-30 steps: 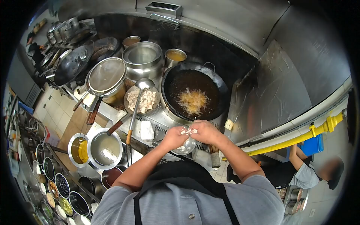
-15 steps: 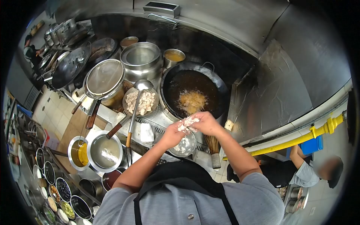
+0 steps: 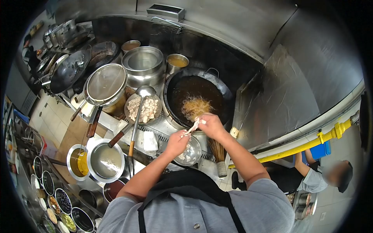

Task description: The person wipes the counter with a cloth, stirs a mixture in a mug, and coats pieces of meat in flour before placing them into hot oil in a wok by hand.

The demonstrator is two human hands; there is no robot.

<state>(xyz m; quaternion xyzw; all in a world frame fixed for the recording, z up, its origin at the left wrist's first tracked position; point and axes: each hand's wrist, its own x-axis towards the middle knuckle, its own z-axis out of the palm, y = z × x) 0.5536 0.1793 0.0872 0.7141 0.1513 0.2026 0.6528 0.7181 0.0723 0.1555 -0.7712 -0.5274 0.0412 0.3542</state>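
Note:
Near the front rim of a black wok [image 3: 226, 88], a pale, flour-coated strip of food [image 3: 193, 127] stretches between my two hands; its exact kind I cannot tell. My left hand [image 3: 177, 143] is closed, pinching the strip's lower end. At the upper end, my right hand [image 3: 211, 126] closes on it, just above the wok's near edge. Golden pieces of food [image 3: 196, 107] bubble in the wok's dark oil [image 3: 190, 86]. Below my hands sits a metal bowl [image 3: 197, 149] with white floury bits in it, partly hidden by my left hand.
Left of the wok, a ladle [image 3: 145, 91] lies across a strainer of pale diced pieces [image 3: 149, 109]. A mesh strainer [image 3: 107, 82] tops a pot. A bamboo brush [image 3: 220, 165] stands right of the bowl. Another person [image 3: 305, 173] is at the far right.
My hands have drawn slightly apart, the left one lower. The loose clump between them now shows as one stretched strip. The whole view has shifted slightly.

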